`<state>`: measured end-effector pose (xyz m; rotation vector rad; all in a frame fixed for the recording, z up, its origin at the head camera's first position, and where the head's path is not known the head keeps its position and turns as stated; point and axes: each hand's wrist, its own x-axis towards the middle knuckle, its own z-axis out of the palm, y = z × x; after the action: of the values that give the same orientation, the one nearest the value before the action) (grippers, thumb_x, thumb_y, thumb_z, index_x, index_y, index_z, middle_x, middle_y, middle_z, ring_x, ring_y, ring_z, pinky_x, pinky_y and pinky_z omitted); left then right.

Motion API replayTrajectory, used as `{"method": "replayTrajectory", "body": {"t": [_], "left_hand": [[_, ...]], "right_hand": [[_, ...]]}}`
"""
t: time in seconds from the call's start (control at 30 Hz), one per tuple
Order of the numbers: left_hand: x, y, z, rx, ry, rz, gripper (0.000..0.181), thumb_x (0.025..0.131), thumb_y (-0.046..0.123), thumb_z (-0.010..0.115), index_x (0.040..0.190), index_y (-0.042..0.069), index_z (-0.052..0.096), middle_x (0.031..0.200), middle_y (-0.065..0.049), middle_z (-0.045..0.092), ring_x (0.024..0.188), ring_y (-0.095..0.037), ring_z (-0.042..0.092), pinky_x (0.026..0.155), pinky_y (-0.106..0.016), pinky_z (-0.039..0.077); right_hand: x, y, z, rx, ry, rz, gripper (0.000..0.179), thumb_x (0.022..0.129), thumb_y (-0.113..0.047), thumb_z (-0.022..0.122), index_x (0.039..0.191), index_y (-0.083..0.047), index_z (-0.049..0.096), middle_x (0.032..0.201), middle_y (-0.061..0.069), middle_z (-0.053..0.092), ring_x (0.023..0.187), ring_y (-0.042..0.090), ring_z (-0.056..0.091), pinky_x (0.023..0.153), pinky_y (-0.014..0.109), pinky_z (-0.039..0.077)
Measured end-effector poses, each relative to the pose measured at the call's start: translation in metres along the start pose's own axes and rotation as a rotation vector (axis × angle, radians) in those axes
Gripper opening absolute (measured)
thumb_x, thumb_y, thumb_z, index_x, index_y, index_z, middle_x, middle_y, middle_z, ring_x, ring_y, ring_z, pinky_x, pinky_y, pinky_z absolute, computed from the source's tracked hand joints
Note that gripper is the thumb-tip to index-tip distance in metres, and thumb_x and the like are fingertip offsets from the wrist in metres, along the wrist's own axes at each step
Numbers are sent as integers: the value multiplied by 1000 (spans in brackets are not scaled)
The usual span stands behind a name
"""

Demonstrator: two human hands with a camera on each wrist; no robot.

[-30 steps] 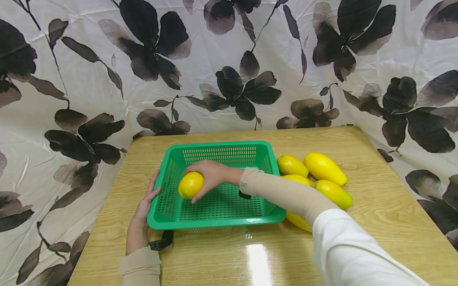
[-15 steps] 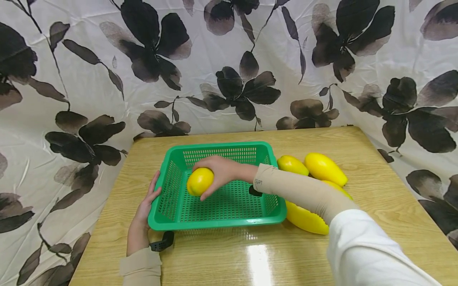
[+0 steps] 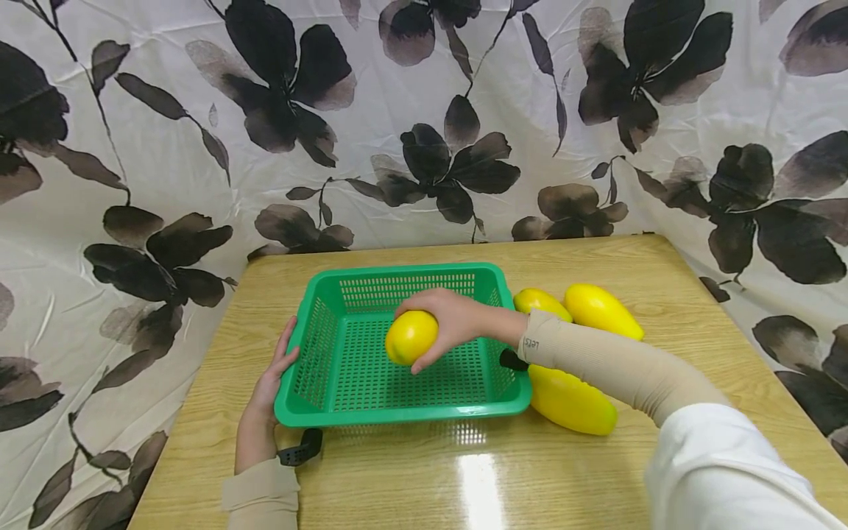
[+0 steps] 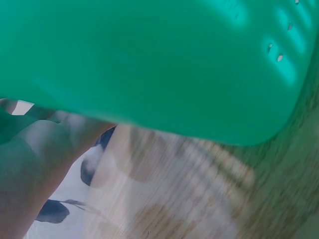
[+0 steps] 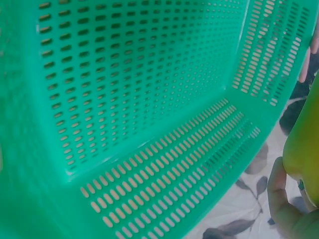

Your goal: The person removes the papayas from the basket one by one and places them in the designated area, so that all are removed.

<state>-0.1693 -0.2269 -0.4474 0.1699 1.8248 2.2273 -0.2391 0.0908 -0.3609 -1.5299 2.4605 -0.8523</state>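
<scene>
My right hand (image 3: 450, 324) holds a yellow papaya (image 3: 409, 337) above the middle of a green plastic basket (image 3: 400, 418). Its thumb is on the near side and its fingers are over the far side of the fruit. At the lower right of the right wrist view, a fingertip touches the papaya (image 5: 308, 144), which looks greenish there. My left hand (image 3: 267, 386) rests against the basket's left end, fingers extended along the outside of the rim. The left wrist view is mostly filled by the basket's outer wall (image 4: 149, 64), which hides part of that hand.
Right of the basket lie several more yellow papayas, one near the front (image 3: 573, 405), one farther back (image 3: 603, 311) and one beside the rim (image 3: 539, 300). My right forearm covers part of this group. A floral cloth (image 3: 424, 96) hangs behind the wooden table (image 3: 384, 478).
My right hand has moved rightward with the papaya, from the basket's left part to over its middle. The left hand and the basket have stayed in place.
</scene>
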Motion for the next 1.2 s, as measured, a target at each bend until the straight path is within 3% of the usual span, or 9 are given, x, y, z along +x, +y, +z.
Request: {"method": "replayTrajectory", "body": {"t": [0.57,0.8,1.03,1.2], "left_hand": [[7,1,-6,16,-8,5,52,102,25,22,147,34,-4,151,0,-17,134,-31,0,91,-25,34],[9,0,-9,3,-19,8,52,102,25,21,147,34,-4,150,-1,-17,133,-30,2,90,-25,36],[11,-2,-11,8,-22,4,52,102,25,22,147,35,-4,151,-1,-17,134,-32,-2,94,-31,28],[13,-1,-13,12,-22,5,52,102,25,22,147,35,-3,150,0,-18,134,-32,-2,93,-27,31]], "right_hand": [[-41,9,-25,35,130,56,70,55,-43,84,112,-10,60,108,0,61,95,14,54,76,30,46],[-59,16,-28,80,147,130,70,56,-43,85,114,-13,59,110,-4,59,95,12,54,75,31,48],[-76,16,-36,48,186,186,72,55,-41,85,115,-13,59,112,-3,59,96,16,53,75,35,47],[-89,16,-38,36,202,218,71,56,-41,85,115,-13,58,109,-2,60,92,16,54,74,36,46]]}}
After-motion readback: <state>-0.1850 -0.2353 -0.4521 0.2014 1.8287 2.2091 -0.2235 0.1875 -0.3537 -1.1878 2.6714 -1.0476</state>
